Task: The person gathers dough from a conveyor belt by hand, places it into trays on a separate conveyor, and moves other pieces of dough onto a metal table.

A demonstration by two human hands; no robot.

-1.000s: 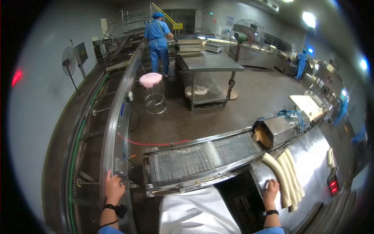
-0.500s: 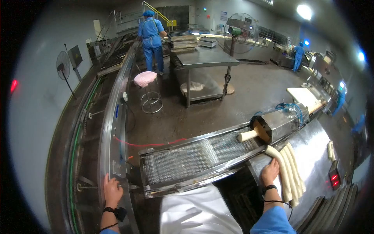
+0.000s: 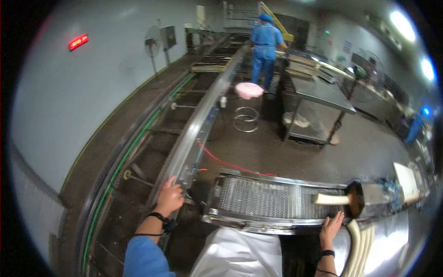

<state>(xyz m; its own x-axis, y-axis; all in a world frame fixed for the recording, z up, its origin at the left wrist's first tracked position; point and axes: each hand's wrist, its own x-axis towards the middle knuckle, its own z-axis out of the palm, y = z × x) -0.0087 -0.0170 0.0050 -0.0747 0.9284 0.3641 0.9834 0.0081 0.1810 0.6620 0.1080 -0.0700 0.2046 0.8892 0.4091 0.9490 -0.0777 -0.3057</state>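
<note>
My left hand [image 3: 170, 198] rests on the metal rail [image 3: 193, 131] at the left, fingers loosely spread and holding nothing. Beside the near edge of the mesh conveyor [image 3: 272, 201], my right hand [image 3: 331, 227] is open with its fingers stretched out. A pale dough roll [image 3: 331, 199] lies on the belt, one end inside the opening of a metal machine [image 3: 371, 201]. Several long dough strips [image 3: 362, 247] lie side by side on a steel surface [image 3: 390, 237], just right of my right hand and apart from it.
A co-worker [image 3: 265, 48] in blue stands farther back beside the long rail. A stool with a pink cover [image 3: 249, 90] and a steel table [image 3: 320, 94] stand beyond the conveyor. A red cord [image 3: 226, 162] crosses the floor behind it.
The head view has turned left, bringing a red wall display into sight. My right hand has come off the dough strips to the conveyor's near edge. My left hand stays on the rail.
</note>
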